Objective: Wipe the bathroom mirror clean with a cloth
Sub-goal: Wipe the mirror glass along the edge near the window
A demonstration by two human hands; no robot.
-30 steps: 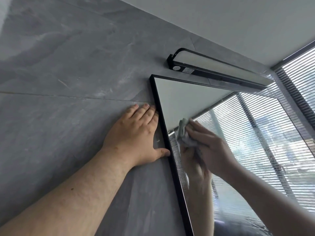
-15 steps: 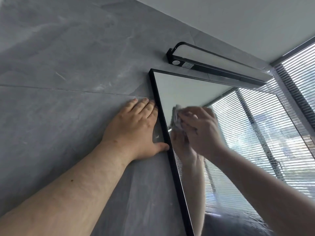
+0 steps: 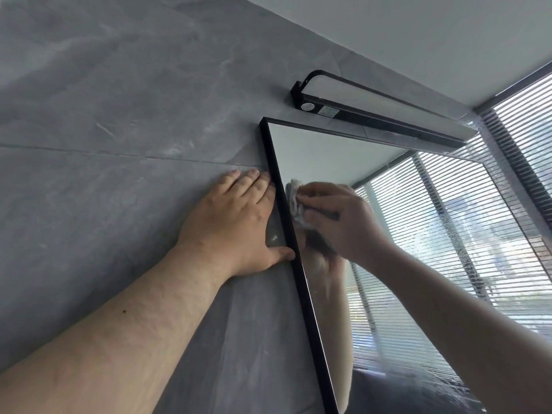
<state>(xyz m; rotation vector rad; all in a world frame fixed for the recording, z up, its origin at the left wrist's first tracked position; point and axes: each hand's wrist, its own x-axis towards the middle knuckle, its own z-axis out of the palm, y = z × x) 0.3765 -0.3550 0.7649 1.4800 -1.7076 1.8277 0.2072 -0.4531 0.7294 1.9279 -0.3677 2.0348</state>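
Note:
The black-framed mirror (image 3: 325,156) hangs on the grey tiled wall and reflects window blinds and a white ceiling. My right hand (image 3: 346,219) presses a small pale grey cloth (image 3: 295,198) against the glass near the upper left corner, close to the frame's left edge. Only a crumpled part of the cloth shows past my fingers. My left hand (image 3: 236,222) lies flat on the wall just left of the frame, fingers together, thumb touching the frame.
A black bar lamp (image 3: 373,112) is fixed to the grey tiled wall (image 3: 119,144) just above the mirror's top edge. A window with horizontal blinds (image 3: 528,127) meets the wall at the far right. White ceiling overhead.
My right hand has slid the cloth up and to the left across the glass, toward the frame's left edge. My left hand has stayed flat on the wall.

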